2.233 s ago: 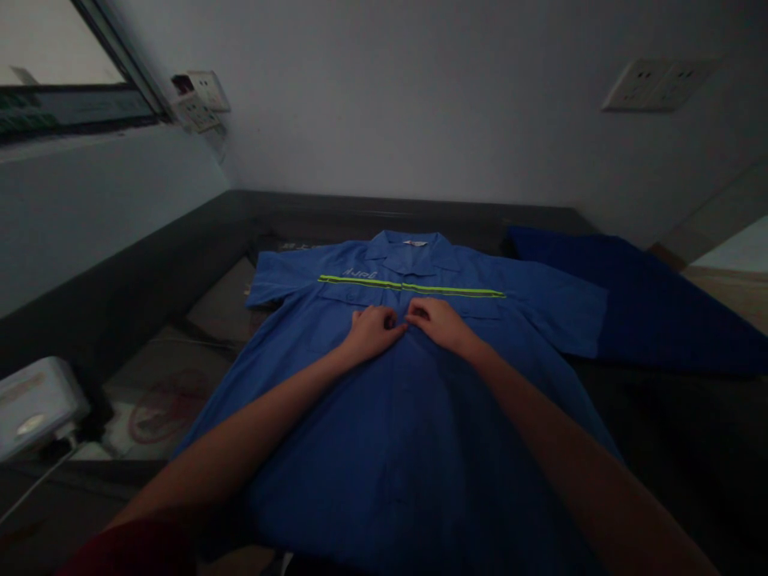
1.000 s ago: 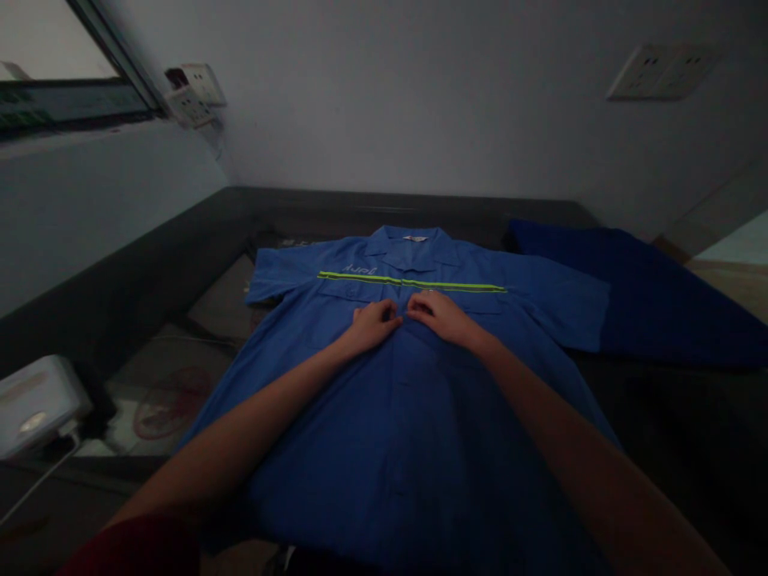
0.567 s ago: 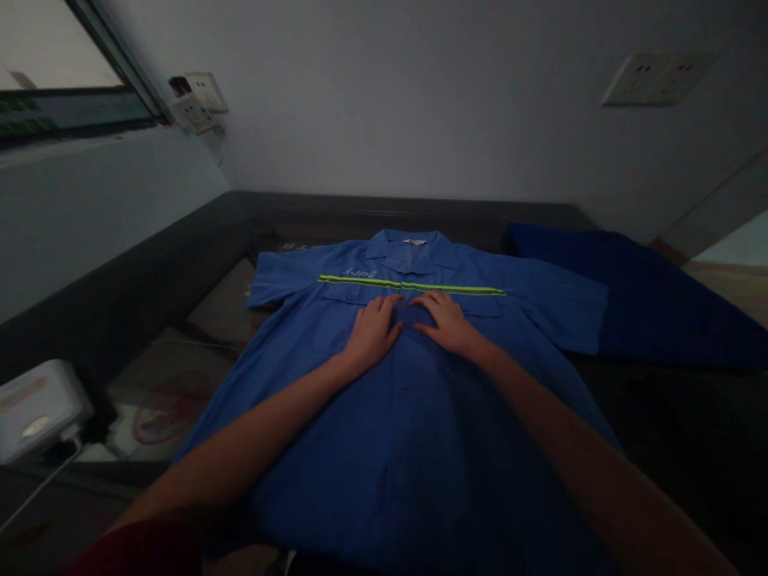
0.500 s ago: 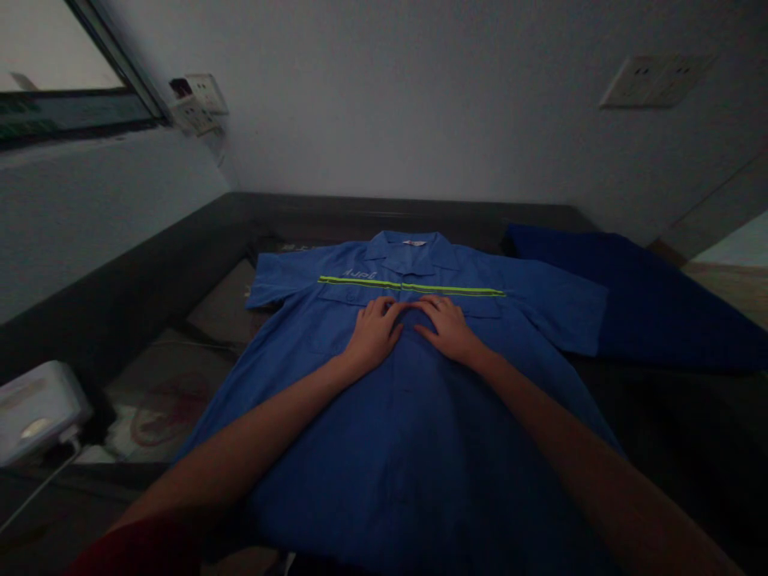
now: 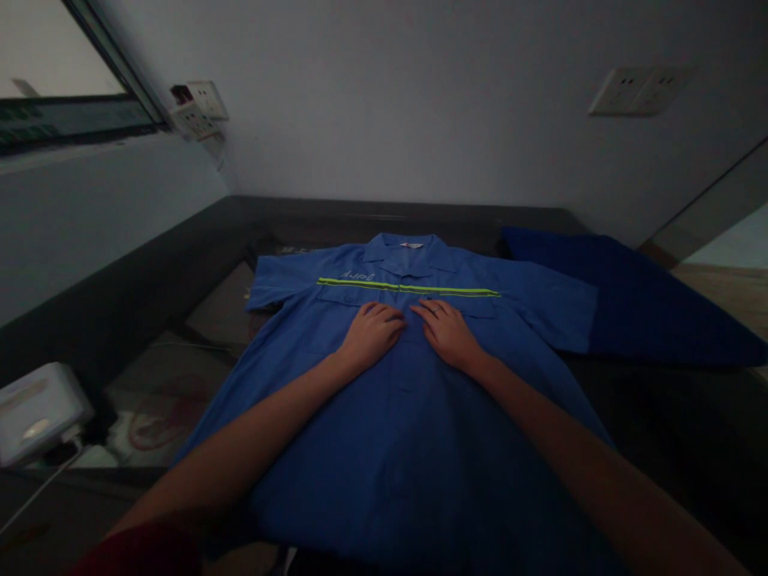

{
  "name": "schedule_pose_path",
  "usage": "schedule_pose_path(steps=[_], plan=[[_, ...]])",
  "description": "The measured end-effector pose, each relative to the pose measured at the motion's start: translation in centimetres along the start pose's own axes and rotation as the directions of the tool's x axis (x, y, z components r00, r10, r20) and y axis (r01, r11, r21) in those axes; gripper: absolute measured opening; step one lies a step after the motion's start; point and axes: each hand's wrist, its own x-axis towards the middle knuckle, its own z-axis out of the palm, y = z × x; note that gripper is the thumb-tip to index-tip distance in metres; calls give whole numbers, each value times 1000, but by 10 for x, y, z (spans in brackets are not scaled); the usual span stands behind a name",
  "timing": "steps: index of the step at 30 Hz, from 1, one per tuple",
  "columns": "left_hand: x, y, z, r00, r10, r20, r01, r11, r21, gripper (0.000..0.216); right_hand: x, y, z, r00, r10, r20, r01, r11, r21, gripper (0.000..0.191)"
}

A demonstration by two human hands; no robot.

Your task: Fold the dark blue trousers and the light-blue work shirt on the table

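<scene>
A blue short-sleeved shirt [image 5: 384, 432] lies spread out, front up, its collar at the far end. A yellow-green stripe [image 5: 360, 282] and white lettering run across its chest. Just below the stripe, my left hand [image 5: 373, 330] rests on the cloth left of the front placket, fingers bent and close together; no grasped fold shows. My right hand [image 5: 447, 330] lies on the other side of the placket near the chest pocket flap, fingers somewhat apart. A small gap separates the two hands. The undersides of the fingers are hidden.
Dark blue folded cloth [image 5: 654, 312] lies at the right, partly under the shirt's sleeve. A white box-shaped device [image 5: 42, 408] with a cable stands at the left. The dark tabletop meets the wall [image 5: 408, 104], which carries sockets [image 5: 639, 90].
My hands, whose fingertips met over the placket, have drawn slightly apart. The left fingers look closer together. The camera view has shifted slightly; the shirt stays flat.
</scene>
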Motion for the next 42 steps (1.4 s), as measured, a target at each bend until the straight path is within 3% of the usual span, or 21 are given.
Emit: schedule_pose_path(steps=[5,14,19,24,29,33,38,42], plan=[[0,-14,-4,982,162,99,-160,987,-24,26,-1,1,-1,1000,-20,-22,21,999,38,43],[-7,-16,2,988,153,11,-150,979,-136,30,-3,-1,-6,993,-33,-116,45,994,102,38],[-7,-15,-2,985,170,38,-164,978,-130,29,-18,-28,-29,980,-67,-188,111,966,234,29],[-7,-18,0,984,173,51,-163,974,-159,31,-43,-67,-42,979,-201,-44,204,921,331,23],[-6,-12,-6,986,155,54,-146,980,-139,34,-56,-83,-34,951,-296,89,247,901,357,15],[-11,9,-23,1000,4,11,-1,966,-258,37,-59,-87,-28,955,-279,99,235,919,318,12],[-32,36,-41,961,-258,100,265,759,-595,23,-62,-96,-30,981,-153,116,124,966,228,19],[-48,39,-46,947,-294,129,314,765,-562,19,-63,-100,-36,988,-53,144,29,986,164,30]])
